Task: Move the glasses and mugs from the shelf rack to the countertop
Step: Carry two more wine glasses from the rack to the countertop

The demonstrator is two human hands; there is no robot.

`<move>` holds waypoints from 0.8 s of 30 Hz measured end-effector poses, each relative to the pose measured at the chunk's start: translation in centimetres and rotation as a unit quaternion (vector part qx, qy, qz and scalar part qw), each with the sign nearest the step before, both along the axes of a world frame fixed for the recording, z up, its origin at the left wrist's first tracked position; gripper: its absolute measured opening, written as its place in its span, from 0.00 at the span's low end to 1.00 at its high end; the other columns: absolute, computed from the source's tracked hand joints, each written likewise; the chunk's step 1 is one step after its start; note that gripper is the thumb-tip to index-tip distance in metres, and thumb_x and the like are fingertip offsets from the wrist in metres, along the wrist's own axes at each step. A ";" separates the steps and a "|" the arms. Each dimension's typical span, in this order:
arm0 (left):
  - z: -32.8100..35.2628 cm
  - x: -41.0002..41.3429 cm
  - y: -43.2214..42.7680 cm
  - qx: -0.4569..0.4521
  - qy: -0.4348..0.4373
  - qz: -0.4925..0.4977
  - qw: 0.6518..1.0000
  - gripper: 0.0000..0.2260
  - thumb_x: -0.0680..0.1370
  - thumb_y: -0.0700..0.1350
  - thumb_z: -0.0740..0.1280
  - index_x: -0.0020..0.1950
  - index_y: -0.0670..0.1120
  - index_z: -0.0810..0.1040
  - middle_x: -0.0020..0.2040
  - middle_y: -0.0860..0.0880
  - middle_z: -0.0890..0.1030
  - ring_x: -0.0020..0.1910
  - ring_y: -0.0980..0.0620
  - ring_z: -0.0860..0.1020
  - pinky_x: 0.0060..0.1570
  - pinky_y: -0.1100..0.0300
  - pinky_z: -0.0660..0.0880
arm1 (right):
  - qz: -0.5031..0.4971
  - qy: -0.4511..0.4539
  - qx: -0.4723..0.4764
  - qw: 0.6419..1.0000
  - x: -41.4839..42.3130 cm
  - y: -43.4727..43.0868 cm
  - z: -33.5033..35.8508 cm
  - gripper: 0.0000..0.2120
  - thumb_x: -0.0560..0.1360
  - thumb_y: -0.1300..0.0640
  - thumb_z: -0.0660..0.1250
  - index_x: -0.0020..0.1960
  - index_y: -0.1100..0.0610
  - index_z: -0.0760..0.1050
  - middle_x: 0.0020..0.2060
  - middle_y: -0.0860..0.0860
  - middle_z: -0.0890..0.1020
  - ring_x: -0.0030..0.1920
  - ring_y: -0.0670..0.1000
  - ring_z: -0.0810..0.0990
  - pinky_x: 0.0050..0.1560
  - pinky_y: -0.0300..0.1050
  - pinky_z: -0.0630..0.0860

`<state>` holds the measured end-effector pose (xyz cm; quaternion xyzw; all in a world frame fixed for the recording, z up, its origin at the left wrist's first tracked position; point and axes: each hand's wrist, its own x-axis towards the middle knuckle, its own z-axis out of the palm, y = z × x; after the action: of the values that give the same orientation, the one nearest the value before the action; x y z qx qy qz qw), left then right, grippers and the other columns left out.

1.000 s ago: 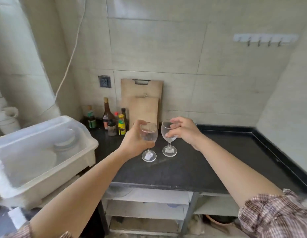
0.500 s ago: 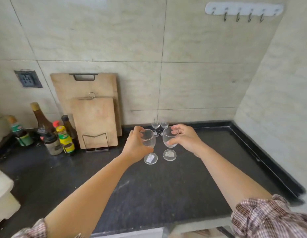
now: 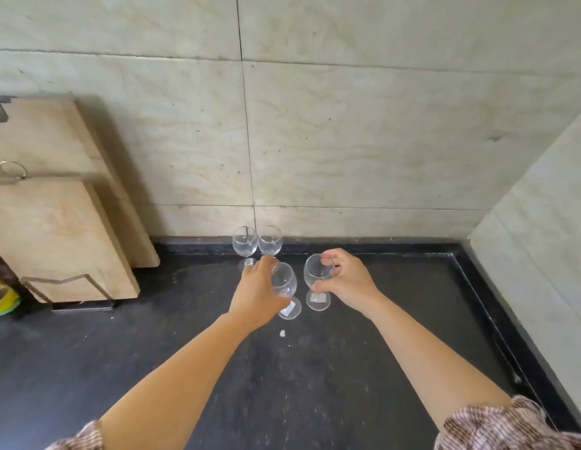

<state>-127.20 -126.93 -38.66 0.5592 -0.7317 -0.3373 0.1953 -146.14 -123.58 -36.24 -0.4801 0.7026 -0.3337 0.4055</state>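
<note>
The left hand (image 3: 255,295) is wrapped around the bowl of the left glass (image 3: 284,282), thumb and fingers closed on it from the near side. The glass stands with its stem close to vertical, rim up, tilted a little toward the wall; its round foot (image 3: 290,309) sits low over the dark desk (image 3: 364,368), with a white label stuck on it. Whether the foot is touching the desk cannot be told.

The right hand (image 3: 346,282) holds the right glass (image 3: 316,274) by the bowl, fingers curled over the rim and thumb pressing low on the bowl near the stem. This glass is upright too, long axis vertical, mouth up. Its foot (image 3: 318,300) carries a white label as well and lies flat at desk level, just beside the foot of the left glass; the two bowls are apart.

Behind them, against the tiled wall (image 3: 347,141), two more wine glasses (image 3: 256,243) stand upright side by side, bowls touching or nearly so. The left hand's fingertips (image 3: 266,261) overlap the lower part of that pair in the view.

A small white scrap (image 3: 282,333) lies on the desk just nearer than the left glass. Two wooden boards (image 3: 55,228) lean on the wall at far left, the front one in a wire stand (image 3: 68,284). Both forearms are bare, with checked sleeves (image 3: 510,427) at the bottom edge.
</note>
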 end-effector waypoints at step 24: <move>-4.4 -7.7 -11.3 -0.178 -0.294 -0.030 0.939 0.34 0.69 0.57 0.71 0.70 0.51 0.63 0.66 0.54 0.70 0.68 0.46 0.58 0.61 0.50 0.54 | -0.020 -0.002 0.000 1.000 -6.0 -11.0 -6.6 0.35 0.63 0.60 0.79 0.68 0.52 0.72 0.63 0.50 0.77 0.59 0.52 0.77 0.58 0.49 0.76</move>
<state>-134.94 -138.28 -43.02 0.5672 -0.8211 -0.0280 0.0573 -152.09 -134.63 -42.80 -0.4651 0.7115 -0.3426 0.4000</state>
